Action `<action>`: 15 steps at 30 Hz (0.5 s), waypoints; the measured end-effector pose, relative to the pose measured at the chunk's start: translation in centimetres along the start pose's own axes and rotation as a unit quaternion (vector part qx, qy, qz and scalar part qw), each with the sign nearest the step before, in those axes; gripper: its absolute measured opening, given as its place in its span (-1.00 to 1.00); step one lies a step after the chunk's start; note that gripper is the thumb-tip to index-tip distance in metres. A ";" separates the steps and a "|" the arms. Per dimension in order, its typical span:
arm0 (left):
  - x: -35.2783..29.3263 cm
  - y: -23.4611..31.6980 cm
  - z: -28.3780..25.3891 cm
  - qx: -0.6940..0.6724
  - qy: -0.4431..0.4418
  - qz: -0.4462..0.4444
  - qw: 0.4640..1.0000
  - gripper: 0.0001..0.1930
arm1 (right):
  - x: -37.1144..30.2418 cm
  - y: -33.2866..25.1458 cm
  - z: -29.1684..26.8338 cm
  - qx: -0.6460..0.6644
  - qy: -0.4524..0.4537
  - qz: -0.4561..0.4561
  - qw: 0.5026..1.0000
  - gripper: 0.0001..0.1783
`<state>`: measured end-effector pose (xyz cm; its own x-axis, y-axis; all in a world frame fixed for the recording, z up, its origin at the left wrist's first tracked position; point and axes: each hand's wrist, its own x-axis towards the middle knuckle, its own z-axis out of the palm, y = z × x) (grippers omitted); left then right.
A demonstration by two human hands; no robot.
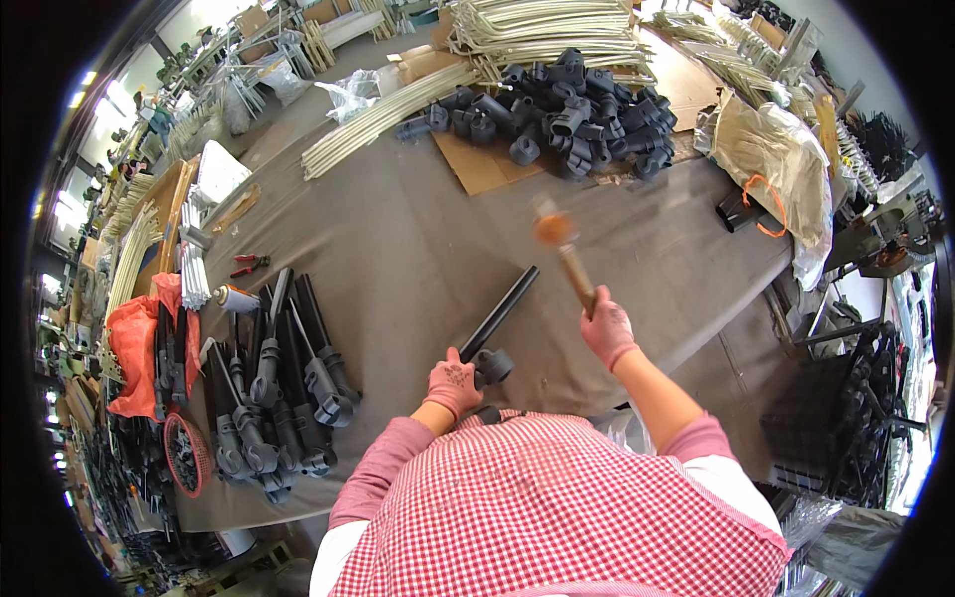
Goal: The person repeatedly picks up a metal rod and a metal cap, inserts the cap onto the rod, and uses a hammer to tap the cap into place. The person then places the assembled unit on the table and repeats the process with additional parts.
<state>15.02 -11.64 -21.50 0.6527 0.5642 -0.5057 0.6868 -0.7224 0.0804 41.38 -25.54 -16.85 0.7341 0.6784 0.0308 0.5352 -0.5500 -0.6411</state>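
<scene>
My left hand [456, 384], in a pink glove, is closed around the lower end of a black tube [504, 307]. The tube slants up and away to the right over the brown-covered table [398, 229]. Beside my fingers sits a black plastic fitting [494, 366] at the tube's near end; how the two join is partly hidden. My right hand [607, 327], also gloved, grips the wooden handle of a mallet [555, 229]. Its orange head is raised beyond the tube's far tip, apart from it and smeared by motion.
Black tubes with fittings [269, 383] lie bunched at the left, near a spray can [236, 298] and red-handled pliers [250, 265]. Loose black fittings [572, 114] are heaped on cardboard at the back, before pale rods [542, 30]. A black crate [811, 418] stands at the right.
</scene>
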 end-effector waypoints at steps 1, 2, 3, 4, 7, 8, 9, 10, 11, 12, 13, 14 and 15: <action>0.1 -0.1 0.2 -0.014 -0.004 0.005 1.000 -0.53 | 0.4 0.3 -0.4 -0.053 -0.052 0.020 0.997 -0.81; 0.0 -0.2 0.5 -0.006 0.003 0.011 1.000 -0.54 | 0.6 0.1 -0.7 -0.107 -0.109 0.056 0.987 -0.80; 0.0 -0.4 0.7 -0.001 0.011 0.019 1.000 -0.55 | 1.4 0.0 -1.5 -0.078 -0.079 0.064 0.992 -0.78; 0.0 -0.4 0.9 -0.004 0.021 0.024 0.999 -0.57 | 2.1 -0.2 -2.3 0.013 -0.058 0.044 0.997 -0.77; 0.0 -0.3 0.9 -0.025 0.005 0.030 0.999 -0.50 | 2.3 -0.9 -2.5 0.185 0.003 0.009 0.983 -0.77; 0.0 -0.2 0.7 -0.027 -0.011 0.026 0.999 -0.49 | 1.8 -0.7 -2.1 0.214 0.052 -0.077 0.972 -0.76; 0.0 -0.1 0.3 -0.027 -0.016 0.023 0.999 -0.47 | 1.0 -0.6 -0.8 0.156 0.067 -0.054 0.984 -0.77; -0.1 -0.1 0.0 -0.024 -0.035 0.016 0.999 -0.46 | 0.0 0.1 0.6 0.031 -0.031 0.005 0.999 -0.75; -0.2 -0.1 -0.4 -0.021 -0.055 0.006 0.998 -0.44 | -1.0 1.3 1.8 -0.113 -0.143 0.051 0.982 -0.73; -0.5 -0.2 -0.8 -0.043 -0.046 0.008 0.998 -0.44 | -2.3 2.6 3.1 -0.025 -0.160 0.081 0.984 -0.65; -1.0 -0.7 -1.2 -0.061 -0.041 0.004 0.997 -0.43 | -2.6 3.6 4.6 -0.065 -0.122 0.098 0.986 -0.60; -1.3 -1.1 -1.7 -0.085 -0.019 0.001 0.996 -0.42 | -2.7 4.3 6.0 -0.050 -0.106 0.088 0.989 -0.53; -1.8 -1.8 -2.0 -0.099 -0.024 0.001 0.995 -0.38 | -1.9 4.8 7.1 -0.059 -0.129 0.077 0.987 -0.49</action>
<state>13.25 -10.51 -19.00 0.6411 0.5404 -0.5450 0.7383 -0.6281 0.2456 39.56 -26.04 -25.44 0.6878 0.6754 -0.2659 0.4820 -0.6989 -0.5284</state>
